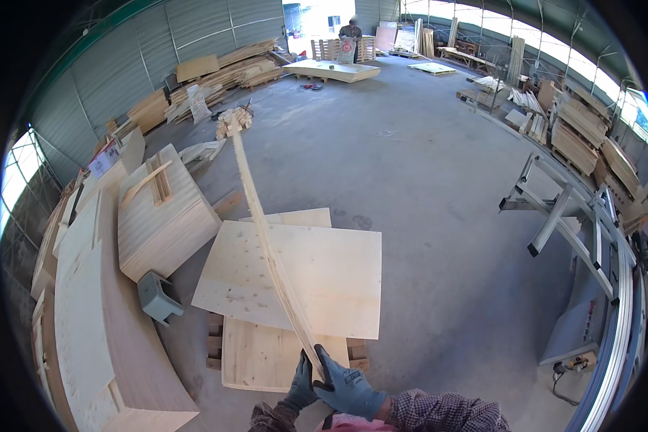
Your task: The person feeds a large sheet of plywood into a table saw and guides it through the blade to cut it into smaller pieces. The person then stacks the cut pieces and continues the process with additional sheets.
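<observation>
A long, narrow wooden plank (270,245) stretches away from me, its near end between my two gloved hands. My left hand (302,385), in a grey-blue glove, is closed around the left side of that end. On the right side, my right hand (349,389) grips the same end, with its thumb side against the wood. The plank passes over a large plywood sheet (331,273) on a pallet. Its far end appears in line with a small bundle of wood pieces (232,124); whether they touch I cannot tell.
Left of me are a long plywood bench (86,302), a large wooden box (158,223) and a grey plastic stool (160,297). A metal frame (569,209) stands at right. Stacked boards (248,68) line the far left wall. A person (350,32) is at the back.
</observation>
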A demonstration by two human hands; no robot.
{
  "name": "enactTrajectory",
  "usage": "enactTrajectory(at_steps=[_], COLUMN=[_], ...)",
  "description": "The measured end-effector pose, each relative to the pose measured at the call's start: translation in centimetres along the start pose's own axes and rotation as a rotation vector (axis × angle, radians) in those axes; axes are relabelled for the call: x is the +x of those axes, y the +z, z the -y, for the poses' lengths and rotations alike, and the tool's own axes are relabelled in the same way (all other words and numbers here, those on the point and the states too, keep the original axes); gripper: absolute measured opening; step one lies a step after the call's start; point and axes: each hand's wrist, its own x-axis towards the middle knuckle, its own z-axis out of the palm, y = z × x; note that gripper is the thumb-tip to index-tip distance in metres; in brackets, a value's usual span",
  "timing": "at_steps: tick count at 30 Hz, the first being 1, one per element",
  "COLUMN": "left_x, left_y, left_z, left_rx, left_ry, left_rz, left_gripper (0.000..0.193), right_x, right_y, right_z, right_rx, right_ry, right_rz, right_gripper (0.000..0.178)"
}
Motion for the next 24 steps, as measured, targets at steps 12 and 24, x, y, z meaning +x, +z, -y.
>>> enactTrajectory(at_steps=[12, 24], left_x=[14.9, 21.6], left_y=[-9.7, -4.7], left_z=[11.8, 0.3], left_rx=[0.865, 1.247], left_ry=[0.336, 0.31], left_rz=[-0.401, -0.26], left_gripper=[0.079, 0.041], right_x=[13.8, 21.0], right_y=[-4.7, -13.2], right_z=[0.2, 2.3], right_rx=[0.001, 0.02], right_ry=[0.219, 0.043], right_rz=[-0.349, -0.314], right_gripper=[0.066, 0.053])
